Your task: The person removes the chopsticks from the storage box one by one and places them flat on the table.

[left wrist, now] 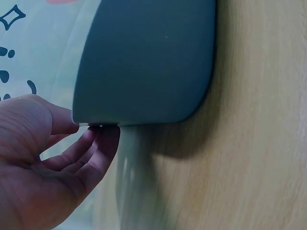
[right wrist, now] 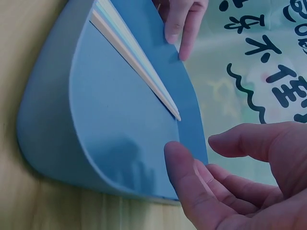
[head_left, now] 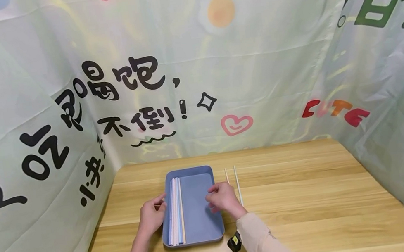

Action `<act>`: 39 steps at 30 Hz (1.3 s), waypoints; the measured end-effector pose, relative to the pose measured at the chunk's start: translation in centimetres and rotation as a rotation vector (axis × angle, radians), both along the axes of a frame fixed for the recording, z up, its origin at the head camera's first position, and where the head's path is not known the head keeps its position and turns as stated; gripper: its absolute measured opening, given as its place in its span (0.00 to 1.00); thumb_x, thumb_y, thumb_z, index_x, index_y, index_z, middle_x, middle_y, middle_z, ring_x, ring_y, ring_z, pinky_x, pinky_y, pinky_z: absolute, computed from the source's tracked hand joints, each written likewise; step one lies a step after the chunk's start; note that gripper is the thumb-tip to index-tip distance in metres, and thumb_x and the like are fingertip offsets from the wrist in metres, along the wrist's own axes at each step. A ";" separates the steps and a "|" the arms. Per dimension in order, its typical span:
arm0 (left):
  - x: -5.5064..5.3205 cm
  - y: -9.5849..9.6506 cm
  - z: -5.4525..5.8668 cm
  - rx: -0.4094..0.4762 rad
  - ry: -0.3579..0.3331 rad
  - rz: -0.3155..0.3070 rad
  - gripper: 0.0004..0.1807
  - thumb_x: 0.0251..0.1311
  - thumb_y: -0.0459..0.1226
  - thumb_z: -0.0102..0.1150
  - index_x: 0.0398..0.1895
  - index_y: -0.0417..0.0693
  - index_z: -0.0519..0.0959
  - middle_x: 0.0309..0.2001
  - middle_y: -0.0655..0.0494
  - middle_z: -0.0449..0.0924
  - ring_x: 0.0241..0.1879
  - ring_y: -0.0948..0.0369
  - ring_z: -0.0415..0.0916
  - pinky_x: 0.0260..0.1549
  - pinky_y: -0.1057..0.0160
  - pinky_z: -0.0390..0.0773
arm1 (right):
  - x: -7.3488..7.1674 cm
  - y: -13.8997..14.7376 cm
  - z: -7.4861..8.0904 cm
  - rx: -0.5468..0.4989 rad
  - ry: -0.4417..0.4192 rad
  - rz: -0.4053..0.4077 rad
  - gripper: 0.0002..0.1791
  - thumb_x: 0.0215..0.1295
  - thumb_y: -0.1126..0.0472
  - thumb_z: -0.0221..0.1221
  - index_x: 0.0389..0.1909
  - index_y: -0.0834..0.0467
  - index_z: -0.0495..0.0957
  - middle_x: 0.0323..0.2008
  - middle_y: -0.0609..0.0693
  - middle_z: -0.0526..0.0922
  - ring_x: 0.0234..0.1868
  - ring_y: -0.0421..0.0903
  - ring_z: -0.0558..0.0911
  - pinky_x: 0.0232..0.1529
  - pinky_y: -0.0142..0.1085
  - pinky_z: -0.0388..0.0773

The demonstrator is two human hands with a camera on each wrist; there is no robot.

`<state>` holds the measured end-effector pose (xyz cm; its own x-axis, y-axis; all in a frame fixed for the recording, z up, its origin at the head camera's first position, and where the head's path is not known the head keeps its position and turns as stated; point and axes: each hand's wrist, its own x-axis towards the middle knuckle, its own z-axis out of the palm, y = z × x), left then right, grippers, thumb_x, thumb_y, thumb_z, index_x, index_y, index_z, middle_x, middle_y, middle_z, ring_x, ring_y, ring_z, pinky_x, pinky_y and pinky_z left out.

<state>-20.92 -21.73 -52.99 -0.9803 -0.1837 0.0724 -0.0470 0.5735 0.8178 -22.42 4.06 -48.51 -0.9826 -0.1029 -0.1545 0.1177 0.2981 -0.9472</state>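
A blue rectangular tray lies lengthwise before me on the table. Several pastel chopsticks lie side by side along its left inner wall. My left hand is at the tray's left side; in the left wrist view, its thumb and fingertips pinch the rim. Over the tray's right rim hovers my right hand, holding nothing. The right wrist view shows its thumb and index finger apart, fingertips close to the rim.
Right of the tray, partly behind my right hand, lie a white chopstick and a pinkish one. The wooden table extends to the right. Printed cloth walls stand at its back and sides.
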 end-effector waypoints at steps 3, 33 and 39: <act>-0.1 0.0 -0.1 0.000 0.002 0.001 0.21 0.69 0.27 0.59 0.64 0.41 0.83 0.45 0.41 0.87 0.41 0.55 0.82 0.35 0.68 0.79 | 0.1 -0.5 0.0 0.005 0.010 0.016 0.20 0.58 0.71 0.61 0.51 0.76 0.81 0.31 0.60 0.88 0.30 0.60 0.90 0.28 0.45 0.89; -0.1 0.2 0.1 0.019 0.013 0.007 0.20 0.69 0.27 0.59 0.63 0.41 0.83 0.42 0.43 0.86 0.38 0.58 0.79 0.33 0.68 0.77 | 2.7 -5.5 -2.7 -0.006 -0.015 0.092 0.11 0.57 0.73 0.63 0.41 0.74 0.82 0.21 0.54 0.82 0.20 0.48 0.85 0.22 0.42 0.86; 0.0 0.1 0.0 0.023 0.012 0.007 0.20 0.69 0.27 0.59 0.63 0.40 0.83 0.42 0.43 0.86 0.38 0.58 0.79 0.33 0.68 0.77 | 3.1 -6.1 -2.8 -0.009 -0.020 0.088 0.12 0.55 0.74 0.63 0.41 0.75 0.82 0.18 0.55 0.82 0.19 0.50 0.86 0.22 0.43 0.86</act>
<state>-20.97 -21.62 -52.99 -0.9780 -0.1927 0.0802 -0.0411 0.5545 0.8312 -19.35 -2.07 -51.35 -0.9665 -0.1901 -0.1723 0.1100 0.2997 -0.9477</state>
